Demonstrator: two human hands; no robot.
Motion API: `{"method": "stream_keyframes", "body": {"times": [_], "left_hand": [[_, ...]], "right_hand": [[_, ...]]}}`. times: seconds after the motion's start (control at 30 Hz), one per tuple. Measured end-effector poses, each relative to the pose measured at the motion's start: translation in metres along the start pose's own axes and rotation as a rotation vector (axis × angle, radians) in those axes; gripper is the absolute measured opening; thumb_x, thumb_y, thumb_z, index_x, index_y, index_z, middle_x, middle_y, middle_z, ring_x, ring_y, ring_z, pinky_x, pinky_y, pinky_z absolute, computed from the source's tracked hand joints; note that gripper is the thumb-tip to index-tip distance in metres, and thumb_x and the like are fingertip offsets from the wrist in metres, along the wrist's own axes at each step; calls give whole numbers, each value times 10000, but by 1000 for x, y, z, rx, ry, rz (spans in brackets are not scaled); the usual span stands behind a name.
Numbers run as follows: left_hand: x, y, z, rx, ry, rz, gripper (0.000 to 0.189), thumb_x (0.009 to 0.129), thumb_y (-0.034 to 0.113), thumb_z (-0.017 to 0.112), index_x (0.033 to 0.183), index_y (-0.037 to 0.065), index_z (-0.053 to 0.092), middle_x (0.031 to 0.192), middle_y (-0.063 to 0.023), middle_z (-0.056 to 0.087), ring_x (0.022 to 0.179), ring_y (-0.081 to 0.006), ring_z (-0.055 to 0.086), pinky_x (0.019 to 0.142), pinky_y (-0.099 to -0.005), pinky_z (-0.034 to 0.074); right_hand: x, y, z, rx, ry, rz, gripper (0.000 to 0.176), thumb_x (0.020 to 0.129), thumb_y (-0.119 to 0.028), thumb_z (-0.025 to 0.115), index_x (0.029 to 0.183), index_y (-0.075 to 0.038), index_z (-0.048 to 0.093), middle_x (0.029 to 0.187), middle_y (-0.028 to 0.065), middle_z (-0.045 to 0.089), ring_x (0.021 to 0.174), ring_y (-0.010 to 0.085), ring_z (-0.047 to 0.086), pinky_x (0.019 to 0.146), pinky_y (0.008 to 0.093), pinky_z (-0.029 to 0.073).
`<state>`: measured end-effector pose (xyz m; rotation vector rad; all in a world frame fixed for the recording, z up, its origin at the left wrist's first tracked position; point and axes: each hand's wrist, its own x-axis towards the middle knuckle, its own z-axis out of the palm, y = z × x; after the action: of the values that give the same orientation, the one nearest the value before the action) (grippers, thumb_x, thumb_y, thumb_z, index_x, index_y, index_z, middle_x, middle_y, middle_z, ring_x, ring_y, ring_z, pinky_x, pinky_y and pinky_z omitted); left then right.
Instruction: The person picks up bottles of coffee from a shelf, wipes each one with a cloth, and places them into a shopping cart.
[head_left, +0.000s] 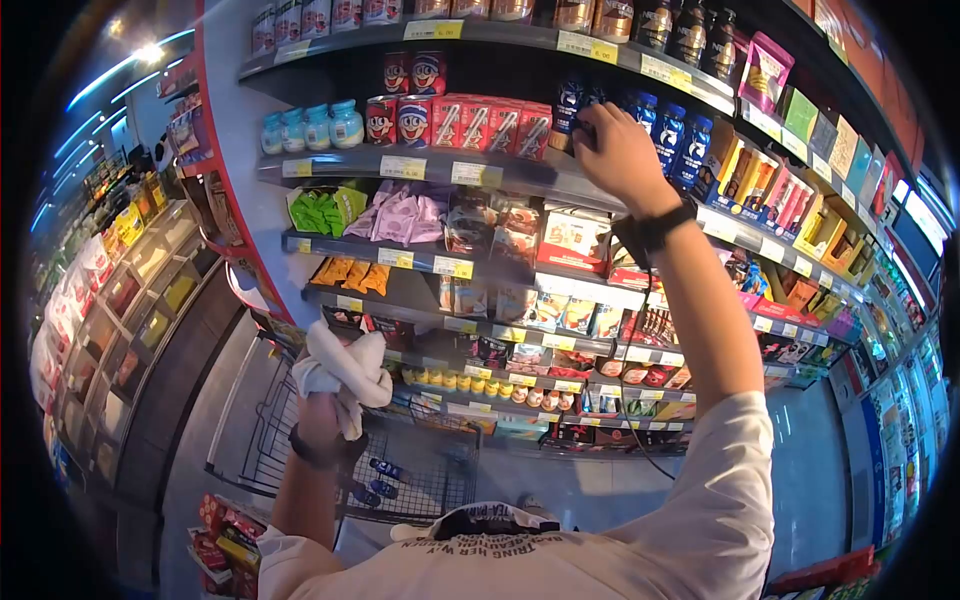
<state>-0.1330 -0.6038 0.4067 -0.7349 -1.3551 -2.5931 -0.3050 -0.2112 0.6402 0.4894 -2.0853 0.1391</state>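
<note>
My right hand reaches up to a shelf among dark blue bottles. Its fingers are curled closed beside the bottles, and what they grip, if anything, is hidden. To its right stand several brighter blue bottles. Lower at the left, my left hand is closed around a bunched white cloth and held over a wire shopping cart. Some small blue bottles lie in the cart.
Red boxes, cartoon-faced cans and light blue jars share the shelf. Bagged snacks fill lower shelves. A dark cable hangs from my right wrist. Slanted bins line the left aisle; packets are at lower left.
</note>
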Motion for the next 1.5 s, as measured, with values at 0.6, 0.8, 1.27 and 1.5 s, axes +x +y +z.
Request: {"method": "stream_keyframes", "body": {"times": [0.6, 0.8, 1.27, 1.5], "left_hand": [[-60, -3, -18, 355, 479, 119, 357, 948, 317, 641, 1177, 75, 512, 991, -94, 615, 854, -196, 642, 719, -372, 567], [-68, -7, -23, 301, 479, 117, 583, 868, 491, 724, 1227, 73, 534, 1104, -89, 637, 963, -221, 673, 840, -366, 570], [-76, -21, -19, 152, 594, 112, 357, 964, 341, 642, 1179, 66, 566, 1018, -66, 661, 895, -201, 682, 807, -338, 573], [-75, -31, -30, 257, 607, 55, 544, 854, 494, 766, 1141, 65, 594, 980, -22, 666, 880, -134, 674, 799, -294, 560]], "right_hand": [[159, 23, 87, -256, -573, 311, 624, 922, -480, 487, 1442, -139, 546, 1517, 149, 494, 1421, 324, 444, 1173, 421, 334], [162, 84, 118, -31, -638, 367, 590, 885, -435, 569, 1389, -129, 591, 1477, 150, 538, 1378, 333, 492, 1125, 424, 399], [209, 159, 181, -460, -444, 120, 856, 758, -536, 696, 1453, -76, 505, 1510, 214, 474, 1432, 377, 402, 1186, 450, 327], [215, 164, 179, -277, -456, 61, 847, 757, -523, 706, 1451, -80, 509, 1502, 212, 484, 1420, 371, 419, 1183, 446, 332]]}}
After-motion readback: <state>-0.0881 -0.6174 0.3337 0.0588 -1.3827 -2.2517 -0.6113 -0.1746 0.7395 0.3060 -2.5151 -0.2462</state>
